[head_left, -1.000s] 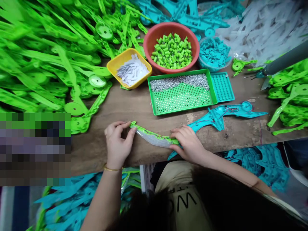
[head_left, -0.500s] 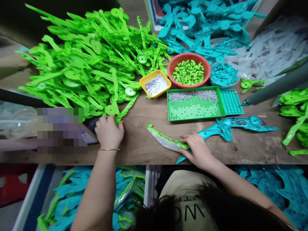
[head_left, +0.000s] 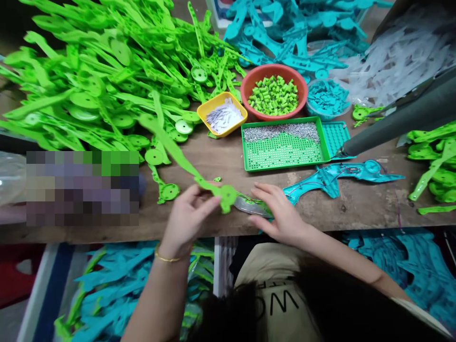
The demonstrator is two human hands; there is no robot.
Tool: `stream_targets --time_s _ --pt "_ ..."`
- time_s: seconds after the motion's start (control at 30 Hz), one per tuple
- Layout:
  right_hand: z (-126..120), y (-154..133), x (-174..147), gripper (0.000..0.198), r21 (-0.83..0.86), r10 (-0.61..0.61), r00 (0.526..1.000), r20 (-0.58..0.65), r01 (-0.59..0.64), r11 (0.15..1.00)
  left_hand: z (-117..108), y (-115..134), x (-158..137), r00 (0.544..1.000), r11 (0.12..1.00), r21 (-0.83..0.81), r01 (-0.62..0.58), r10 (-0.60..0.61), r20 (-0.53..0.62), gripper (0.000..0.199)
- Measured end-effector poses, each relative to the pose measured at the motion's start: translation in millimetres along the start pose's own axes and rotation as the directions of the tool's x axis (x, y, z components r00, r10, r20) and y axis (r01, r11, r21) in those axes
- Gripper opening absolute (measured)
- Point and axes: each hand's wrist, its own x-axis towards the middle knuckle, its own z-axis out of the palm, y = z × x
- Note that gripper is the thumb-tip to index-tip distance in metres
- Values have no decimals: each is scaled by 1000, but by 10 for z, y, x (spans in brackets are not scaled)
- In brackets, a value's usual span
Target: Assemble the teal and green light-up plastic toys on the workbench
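My left hand (head_left: 190,211) is closed, thumb against fingers, on a long bright green plastic part (head_left: 178,154). Its round holed end points toward my right hand, and its thin arm slants up and away to the left. Below and partly behind it lies a curved piece with a clear blade (head_left: 249,206) and a green edge. My right hand (head_left: 281,211) is over the right end of that piece, with thumb and fingers apart on either side. A blue plastic part (head_left: 331,183) with thin dark wires extends from beneath my right hand along the table.
Green parts (head_left: 103,95) are heaped left, blue ones (head_left: 285,33) at the back. Centre: a yellow dish (head_left: 223,116) of small strips, a red bowl (head_left: 274,111) of green pieces, a green tray (head_left: 285,161) of screws. A dark tool (head_left: 399,111) juts in from the right.
My left hand has pulled a green part out of the pile and brought it right, above the clear-bladed piece. My right hand's fingers have spread. The view has shifted slightly.
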Motion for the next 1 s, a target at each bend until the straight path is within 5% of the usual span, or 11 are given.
stream_targets --time_s 0.07,0.3,0.4,0.47,0.57,0.67,1.0 --pt "67 -50 30 56 20 -13 1000 10 13 1000 250 29 -83 989 974 -206 90 -63 133 38" --pt "136 -35 4 53 47 46 999 -5 -45 998 638 8 -211 965 845 -474 249 -175 195 38" --pt "22 58 -24 49 23 50 998 -29 -49 999 562 -106 -170 983 899 -402 175 -136 124 39" --pt "-79 151 -58 47 -17 92 996 -4 -92 996 428 -239 -80 995 971 -233 49 -67 -71 36" --pt "-184 284 -125 46 -116 85 991 101 -73 991 196 -470 95 956 995 94 -27 53 -287 33" --pt "-180 350 -186 45 -195 11 985 174 23 981 64 -624 229 951 979 201 32 32 -308 43" --pt "-118 324 -203 46 -270 -45 974 223 106 957 84 -539 388 972 991 18 130 -124 -201 36"
